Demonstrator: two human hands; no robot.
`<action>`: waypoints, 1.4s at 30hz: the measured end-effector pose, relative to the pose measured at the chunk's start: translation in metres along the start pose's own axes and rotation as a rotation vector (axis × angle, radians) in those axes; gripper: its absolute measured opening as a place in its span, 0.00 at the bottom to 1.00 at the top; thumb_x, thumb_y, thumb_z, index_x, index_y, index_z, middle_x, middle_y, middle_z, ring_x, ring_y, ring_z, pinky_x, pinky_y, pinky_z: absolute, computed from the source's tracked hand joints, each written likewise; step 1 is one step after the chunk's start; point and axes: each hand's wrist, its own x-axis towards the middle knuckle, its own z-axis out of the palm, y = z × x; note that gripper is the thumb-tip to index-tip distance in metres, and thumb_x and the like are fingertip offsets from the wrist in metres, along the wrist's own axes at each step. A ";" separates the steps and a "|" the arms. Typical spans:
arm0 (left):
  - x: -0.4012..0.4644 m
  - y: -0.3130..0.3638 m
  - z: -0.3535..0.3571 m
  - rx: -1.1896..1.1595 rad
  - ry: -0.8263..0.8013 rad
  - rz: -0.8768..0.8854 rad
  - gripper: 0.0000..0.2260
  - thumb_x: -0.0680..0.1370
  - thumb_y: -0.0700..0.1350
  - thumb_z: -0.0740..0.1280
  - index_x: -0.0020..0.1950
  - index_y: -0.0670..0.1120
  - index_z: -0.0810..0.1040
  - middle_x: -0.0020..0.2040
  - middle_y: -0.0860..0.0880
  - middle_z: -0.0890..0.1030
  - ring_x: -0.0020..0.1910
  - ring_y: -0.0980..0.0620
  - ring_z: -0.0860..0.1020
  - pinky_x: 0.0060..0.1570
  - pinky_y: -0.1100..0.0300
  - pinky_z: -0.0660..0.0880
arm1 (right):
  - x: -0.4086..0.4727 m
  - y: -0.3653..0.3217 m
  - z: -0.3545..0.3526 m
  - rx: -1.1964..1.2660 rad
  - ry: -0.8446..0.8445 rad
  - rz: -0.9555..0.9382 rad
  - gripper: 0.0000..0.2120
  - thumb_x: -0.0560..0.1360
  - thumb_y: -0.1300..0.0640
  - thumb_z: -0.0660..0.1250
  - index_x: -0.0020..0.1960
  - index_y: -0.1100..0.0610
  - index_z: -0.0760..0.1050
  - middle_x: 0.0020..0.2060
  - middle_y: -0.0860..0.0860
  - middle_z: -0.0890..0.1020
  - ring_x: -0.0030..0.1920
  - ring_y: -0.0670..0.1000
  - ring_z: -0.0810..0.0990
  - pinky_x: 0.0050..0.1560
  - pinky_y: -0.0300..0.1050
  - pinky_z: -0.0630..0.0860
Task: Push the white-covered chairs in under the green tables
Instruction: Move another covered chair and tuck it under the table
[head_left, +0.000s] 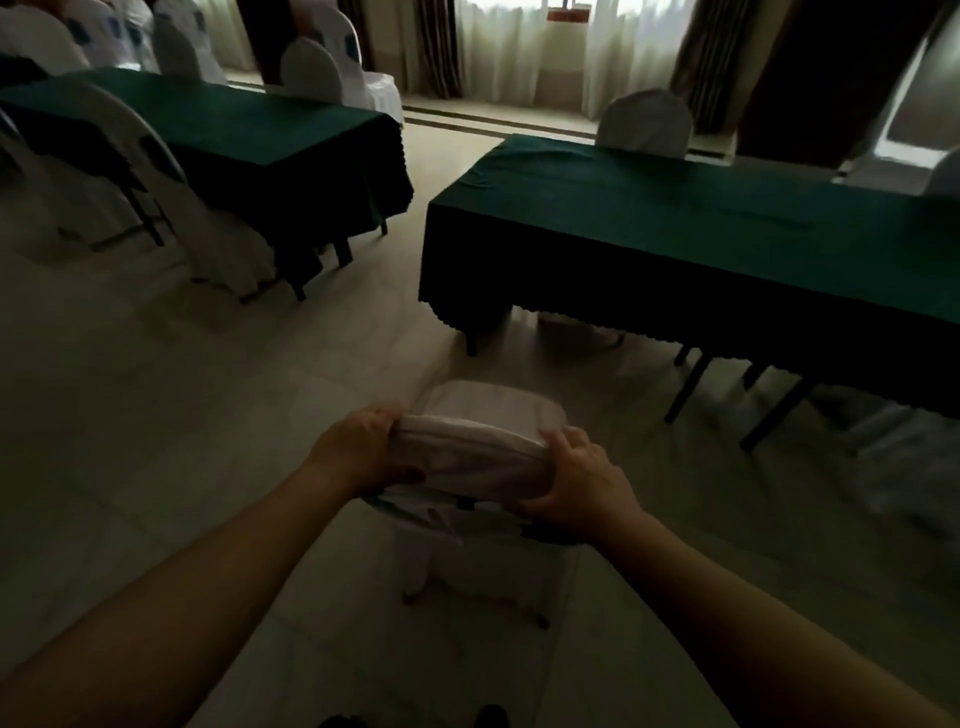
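In the aisle between two green desks, a white-covered chair (483, 452) stands on the floor (171, 415), clear of both and facing roughly toward the right desk (701, 228). The left hand (358, 452) and the right hand (582, 483) clamp the two ends of its rounded backrest top, fingers (563, 441) curled over the cloth and pressing it against the frame, thumbs on the near side. A grip at both ends looks chosen for steering: it lets the person turn and aim the chair as well as shove it. The right desk sits just ahead and to the right, its cloth hanging low with dark legs showing beneath, so the seat would have to slide under that skirt. The left desk (249, 135) lies well apart, with other covered chairs (311, 73) around it. The chair is not yet under either desk; most of the push seems left.
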 end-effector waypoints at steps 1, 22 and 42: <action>0.005 -0.003 0.003 0.003 0.005 0.011 0.36 0.61 0.65 0.76 0.65 0.53 0.72 0.58 0.50 0.77 0.54 0.47 0.76 0.50 0.54 0.75 | 0.001 0.001 0.003 -0.004 -0.012 0.018 0.42 0.57 0.23 0.64 0.65 0.43 0.64 0.62 0.50 0.72 0.57 0.55 0.73 0.54 0.56 0.74; 0.059 -0.042 0.009 0.105 0.135 0.342 0.18 0.62 0.64 0.75 0.40 0.52 0.80 0.36 0.49 0.82 0.33 0.48 0.78 0.30 0.60 0.64 | 0.049 -0.009 0.013 -0.194 0.113 0.143 0.17 0.67 0.40 0.70 0.50 0.50 0.77 0.48 0.51 0.83 0.48 0.56 0.82 0.41 0.47 0.73; 0.159 -0.153 -0.033 -0.106 0.290 0.348 0.21 0.54 0.60 0.82 0.33 0.51 0.76 0.27 0.52 0.76 0.22 0.58 0.63 0.24 0.71 0.52 | 0.171 -0.111 -0.011 -0.456 0.139 0.137 0.18 0.62 0.37 0.71 0.46 0.47 0.76 0.43 0.47 0.83 0.43 0.53 0.82 0.37 0.44 0.68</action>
